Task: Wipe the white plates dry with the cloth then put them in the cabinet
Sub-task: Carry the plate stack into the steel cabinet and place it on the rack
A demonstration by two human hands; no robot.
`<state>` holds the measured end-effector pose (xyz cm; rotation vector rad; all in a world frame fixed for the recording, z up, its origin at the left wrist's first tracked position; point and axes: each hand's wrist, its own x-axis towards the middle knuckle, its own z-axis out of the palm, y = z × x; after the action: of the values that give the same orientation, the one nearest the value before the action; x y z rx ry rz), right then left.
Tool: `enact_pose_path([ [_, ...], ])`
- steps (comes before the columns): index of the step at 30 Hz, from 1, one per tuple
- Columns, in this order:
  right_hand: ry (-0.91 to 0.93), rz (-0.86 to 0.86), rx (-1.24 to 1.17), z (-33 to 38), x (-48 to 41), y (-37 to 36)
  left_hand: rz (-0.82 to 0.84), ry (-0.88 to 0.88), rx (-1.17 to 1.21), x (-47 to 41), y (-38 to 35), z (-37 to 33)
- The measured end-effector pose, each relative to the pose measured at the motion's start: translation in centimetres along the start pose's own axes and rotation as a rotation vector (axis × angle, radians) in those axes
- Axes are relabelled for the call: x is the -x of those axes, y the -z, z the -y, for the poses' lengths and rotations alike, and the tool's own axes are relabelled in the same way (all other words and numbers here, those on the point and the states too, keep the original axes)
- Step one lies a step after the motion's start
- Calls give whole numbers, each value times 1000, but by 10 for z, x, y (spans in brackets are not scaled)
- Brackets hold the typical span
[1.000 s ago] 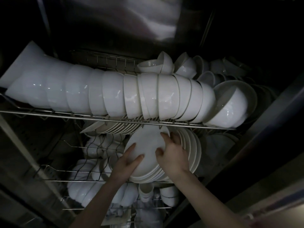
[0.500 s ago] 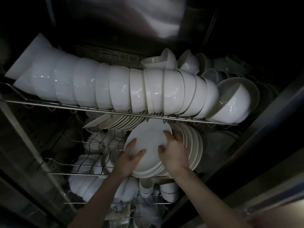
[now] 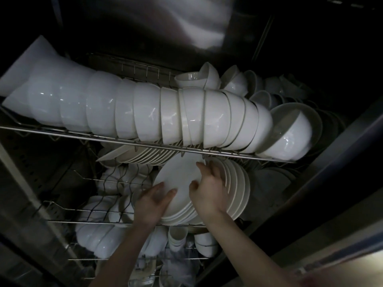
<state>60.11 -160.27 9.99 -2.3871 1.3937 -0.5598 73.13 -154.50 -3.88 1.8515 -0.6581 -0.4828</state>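
Top rack [image 3: 145, 144] w/ bowls [image 3: 145, 112]; mid rack [image 3: 83, 221] w/ plates [image 3: 180, 177]

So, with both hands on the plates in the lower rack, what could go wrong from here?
1. The plate stack leans, with the right hand gripping its edge and the left hand lying on its face; plates might slide off.
2. Its top edge is close under the upper rack bar; lifting could knock it.
3. The right fingers sit between the stack and the standing plates and may get pinched.
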Motion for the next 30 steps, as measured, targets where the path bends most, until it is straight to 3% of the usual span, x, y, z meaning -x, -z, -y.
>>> enact_pose_path([
  [13, 41, -6, 16, -9, -8, 12, 41, -66, -69, 15, -9, -17],
  [17, 138, -5, 111, -9, -7, 14, 96, -104, -65, 26, -21, -28],
  [26, 159, -59, 235, -19, 5, -9, 141, -195, -279, 17, -13, -20],
  [30, 193, -72, 282, -24, 11, -22, 118, -351, -392, 14, -8, -12],
])
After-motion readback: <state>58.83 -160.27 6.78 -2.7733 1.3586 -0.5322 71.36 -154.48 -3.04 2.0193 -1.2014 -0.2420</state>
